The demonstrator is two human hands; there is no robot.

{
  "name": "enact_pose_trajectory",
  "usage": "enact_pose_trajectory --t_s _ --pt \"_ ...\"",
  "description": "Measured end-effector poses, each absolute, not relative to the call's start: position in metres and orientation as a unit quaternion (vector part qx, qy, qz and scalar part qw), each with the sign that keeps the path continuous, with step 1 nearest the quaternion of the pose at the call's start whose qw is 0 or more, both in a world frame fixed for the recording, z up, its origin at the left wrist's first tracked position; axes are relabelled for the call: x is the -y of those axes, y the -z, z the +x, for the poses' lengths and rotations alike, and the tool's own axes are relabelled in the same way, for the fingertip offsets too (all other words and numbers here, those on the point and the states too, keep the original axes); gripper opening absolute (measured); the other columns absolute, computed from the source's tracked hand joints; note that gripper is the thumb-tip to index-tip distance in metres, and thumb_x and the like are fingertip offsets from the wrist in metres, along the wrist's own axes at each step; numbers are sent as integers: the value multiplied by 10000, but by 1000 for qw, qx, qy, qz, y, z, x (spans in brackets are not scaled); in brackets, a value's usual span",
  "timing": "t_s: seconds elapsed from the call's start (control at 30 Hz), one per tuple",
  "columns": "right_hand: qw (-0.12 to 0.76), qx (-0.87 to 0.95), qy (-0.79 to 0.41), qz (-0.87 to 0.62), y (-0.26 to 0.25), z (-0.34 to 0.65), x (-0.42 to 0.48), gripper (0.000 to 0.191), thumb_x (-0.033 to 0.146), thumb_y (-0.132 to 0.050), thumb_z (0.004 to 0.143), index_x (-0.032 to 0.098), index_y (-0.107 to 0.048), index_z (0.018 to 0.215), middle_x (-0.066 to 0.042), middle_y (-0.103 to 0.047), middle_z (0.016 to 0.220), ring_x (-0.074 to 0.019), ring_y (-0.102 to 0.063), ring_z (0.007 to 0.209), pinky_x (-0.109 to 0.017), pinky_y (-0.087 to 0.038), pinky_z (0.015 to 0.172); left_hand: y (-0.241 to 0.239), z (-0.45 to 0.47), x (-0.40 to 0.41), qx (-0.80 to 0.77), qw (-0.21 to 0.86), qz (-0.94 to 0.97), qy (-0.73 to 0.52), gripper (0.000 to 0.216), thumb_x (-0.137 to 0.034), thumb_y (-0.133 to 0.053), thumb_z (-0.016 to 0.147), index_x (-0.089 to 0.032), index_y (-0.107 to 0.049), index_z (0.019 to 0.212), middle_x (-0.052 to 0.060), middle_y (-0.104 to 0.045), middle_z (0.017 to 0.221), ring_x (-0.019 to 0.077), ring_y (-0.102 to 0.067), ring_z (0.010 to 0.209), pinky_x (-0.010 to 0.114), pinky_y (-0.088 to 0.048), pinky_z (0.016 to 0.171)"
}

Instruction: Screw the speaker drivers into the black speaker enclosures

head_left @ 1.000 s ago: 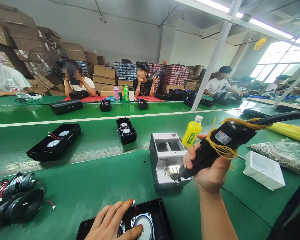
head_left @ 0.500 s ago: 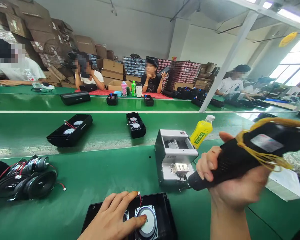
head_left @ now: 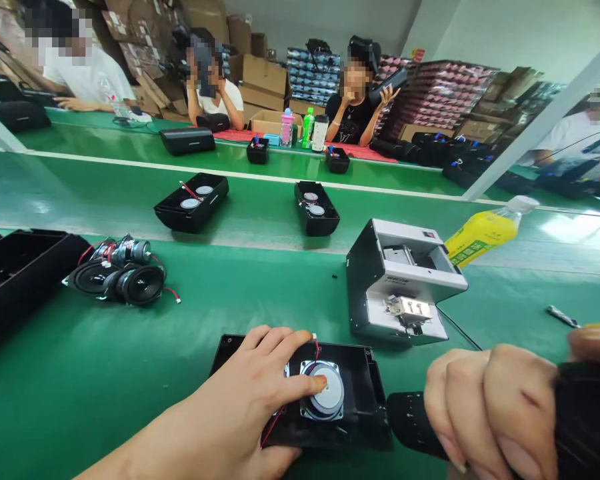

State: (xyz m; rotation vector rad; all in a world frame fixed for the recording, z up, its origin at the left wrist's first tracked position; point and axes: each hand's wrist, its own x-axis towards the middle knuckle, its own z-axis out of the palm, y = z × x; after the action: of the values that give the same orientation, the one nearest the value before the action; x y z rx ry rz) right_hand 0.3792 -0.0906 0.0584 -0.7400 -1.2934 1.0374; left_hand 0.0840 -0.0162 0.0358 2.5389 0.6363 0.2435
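My left hand (head_left: 253, 393) lies flat with fingers spread on a black speaker housing (head_left: 360, 407) at the near edge, one fingertip pressing the silver speaker driver (head_left: 330, 393) inside it. My right hand (head_left: 495, 413) is wrapped around a black electric screwdriver (head_left: 410, 420), whose front end points left toward the housing's right side. Its tip is hidden. Behind the housing stands a grey screw feeder box (head_left: 400, 283).
Loose black speaker drivers (head_left: 123, 277) with red wires lie at left beside a black tray (head_left: 10, 273). Two open speaker housings (head_left: 193, 203) (head_left: 316, 208) sit on the green belt. A yellow bottle (head_left: 480, 233) stands at right. Several people sit across the line.
My right hand has come down and toward me with the screwdriver, away from the screw feeder and to the housing's right side. My view tilted down. My left hand stayed on the speaker.
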Motion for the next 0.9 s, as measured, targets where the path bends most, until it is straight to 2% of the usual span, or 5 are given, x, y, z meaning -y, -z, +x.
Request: enact_pose_trajectory --t_s 0.1,0.23,0.4,0.6,0.9 --pt "517 617 -566 -177 -53 384 73 258 400 -731 1038 270 -755 816 93 -448 376 -138 -474 247 -245 -519 359 -35 85 16 -239 271 928 -89 626 -250 -769 804 -415 -640 1394 38 -504 1617 339 -507 1437 618 -333 1255" --pt "511 585 -597 -201 -53 378 65 527 494 -511 1136 264 -716 709 46 -478 396 -168 -548 320 -275 -524 419 -36 84 16 -237 269 930 -80 563 -289 -778 818 -396 -662 1359 32 -484 1629 318 -481 1447 561 -323 1256" --pt "437 609 -643 -159 -52 373 54 587 568 -544 1116 279 -685 625 62 -439 361 -157 -533 299 -260 -491 395 -34 83 16 -238 259 934 -70 588 -321 -787 822 -402 -647 1388 34 -455 1643 319 -463 1452 552 -318 1255" --pt "512 596 -583 -209 -46 360 62 533 504 -616 1096 275 -672 618 67 -409 357 -146 -469 277 -257 -468 367 -32 84 15 -238 250 936 -70 602 -359 -796 834 -407 -633 1411 39 -436 1663 325 -437 1483 557 -276 1282" --pt "604 458 -589 -280 -44 334 85 490 639 -560 1077 319 -769 771 46 -423 416 -148 -381 311 -288 -420 383 -35 82 17 -233 242 939 -68 550 -371 -786 860 -386 -633 1388 55 -452 1641 318 -456 1455 548 -320 1247"
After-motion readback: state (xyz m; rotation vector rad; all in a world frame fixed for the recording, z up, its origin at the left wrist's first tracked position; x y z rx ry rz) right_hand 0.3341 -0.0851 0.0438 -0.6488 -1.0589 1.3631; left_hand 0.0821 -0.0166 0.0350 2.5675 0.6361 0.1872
